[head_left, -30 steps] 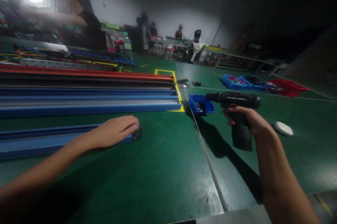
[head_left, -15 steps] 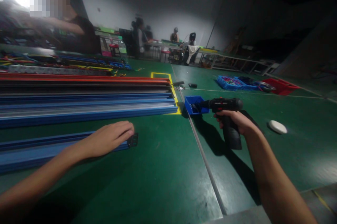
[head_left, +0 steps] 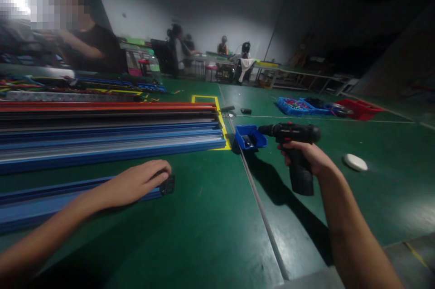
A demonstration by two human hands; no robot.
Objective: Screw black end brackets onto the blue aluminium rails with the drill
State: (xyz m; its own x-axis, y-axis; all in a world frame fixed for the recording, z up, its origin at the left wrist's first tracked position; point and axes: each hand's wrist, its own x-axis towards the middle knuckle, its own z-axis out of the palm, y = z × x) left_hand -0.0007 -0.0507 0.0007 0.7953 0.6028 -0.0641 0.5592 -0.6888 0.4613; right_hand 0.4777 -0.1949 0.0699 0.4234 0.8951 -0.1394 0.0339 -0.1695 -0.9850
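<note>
My left hand lies over the near end of a long blue rail. Its fingers are closed around a black end cap at the rail's tip. A black cordless drill is in my right hand, gripped by its handle and held above the table with the chuck pointing left. The chuck end is just by the right rim of a small blue bin, which holds small dark parts. Any screw on the bit is too small to make out.
Several long blue, black and orange rails lie behind my left hand, beside yellow tape. A white oval object sits to the right. Farther back are blue trays and a red bin. A person works across the table.
The drill has drawn back to the right, so its front end is no longer over the middle of the blue bin. My left hand keeps its place on the end cap.
</note>
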